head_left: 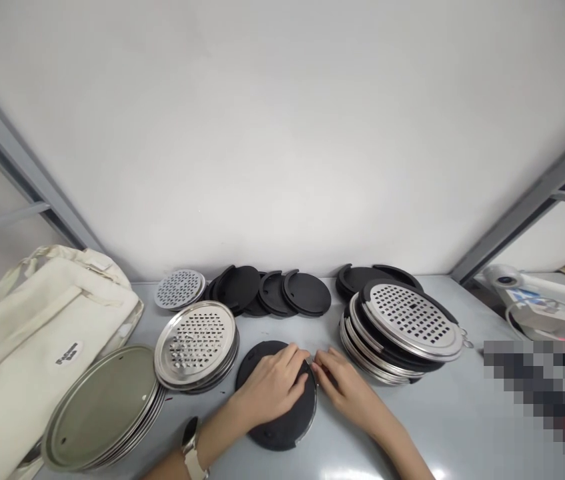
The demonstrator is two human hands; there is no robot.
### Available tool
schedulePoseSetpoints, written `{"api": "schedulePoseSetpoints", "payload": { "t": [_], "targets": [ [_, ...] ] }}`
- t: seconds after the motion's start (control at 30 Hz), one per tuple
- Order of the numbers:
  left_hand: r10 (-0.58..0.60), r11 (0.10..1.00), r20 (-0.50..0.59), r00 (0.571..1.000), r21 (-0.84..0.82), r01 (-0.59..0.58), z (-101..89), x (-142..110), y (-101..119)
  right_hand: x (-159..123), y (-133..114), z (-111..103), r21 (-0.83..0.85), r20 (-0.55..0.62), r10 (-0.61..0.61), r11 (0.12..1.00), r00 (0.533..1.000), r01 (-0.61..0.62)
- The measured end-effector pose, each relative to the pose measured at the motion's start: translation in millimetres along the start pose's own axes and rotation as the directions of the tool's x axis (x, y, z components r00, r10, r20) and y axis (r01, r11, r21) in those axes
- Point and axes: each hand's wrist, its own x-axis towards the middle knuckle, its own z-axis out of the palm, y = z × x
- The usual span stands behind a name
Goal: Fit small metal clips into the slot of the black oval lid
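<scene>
A black round disc (277,427) lies flat on the grey table in front of me. My left hand (272,387) rests on top of it, fingers curled toward its right rim. My right hand (345,387) meets it at that rim, fingertips pinched on a small metal piece (310,360) at the disc's edge. A watch sits on my left wrist.
Left of the disc are a stack of perforated steel plates (196,343) and a stack of plain steel lids (102,407). Right stands a mixed stack of steel and black discs (405,330). Black discs (272,292) line the wall. A cream bag (37,333) lies far left.
</scene>
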Motion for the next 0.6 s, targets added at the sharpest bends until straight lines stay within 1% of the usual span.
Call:
{"api": "schedulePoseSetpoints", "payload": {
  "t": [0.1, 0.23, 0.3, 0.47, 0.6],
  "targets": [
    [-0.007, 1.000, -0.019, 1.000, 0.017, 0.008, 0.5, 0.3, 1.1, 0.5, 0.1, 1.8, -0.001, -0.008, 0.006, 1.000, 1.000, -0.006],
    [-0.114, 0.992, -0.064, 0.991, 0.054, 0.117, 3.9, 1.4, 0.9, 2.2, -2.1, 2.8, -0.012, -0.012, -0.003, 1.000, 1.000, 0.003],
    [-0.136, 0.987, -0.068, 0.988, 0.075, 0.141, 5.6, 1.6, 0.1, 2.7, -2.6, 3.5, -0.029, -0.006, -0.005, 1.000, 1.000, 0.004],
    [-0.087, 0.989, -0.064, 0.994, 0.117, 0.094, 8.0, 1.2, -1.3, 3.1, 1.1, 7.6, -0.062, 0.000, -0.001, 0.998, 1.000, 0.001],
    [-0.092, 0.986, -0.064, 0.994, 0.132, 0.100, 7.7, 1.6, -0.6, 3.4, 4.2, 10.6, -0.078, 0.005, -0.002, 0.997, 1.000, 0.002]
  ]
}}
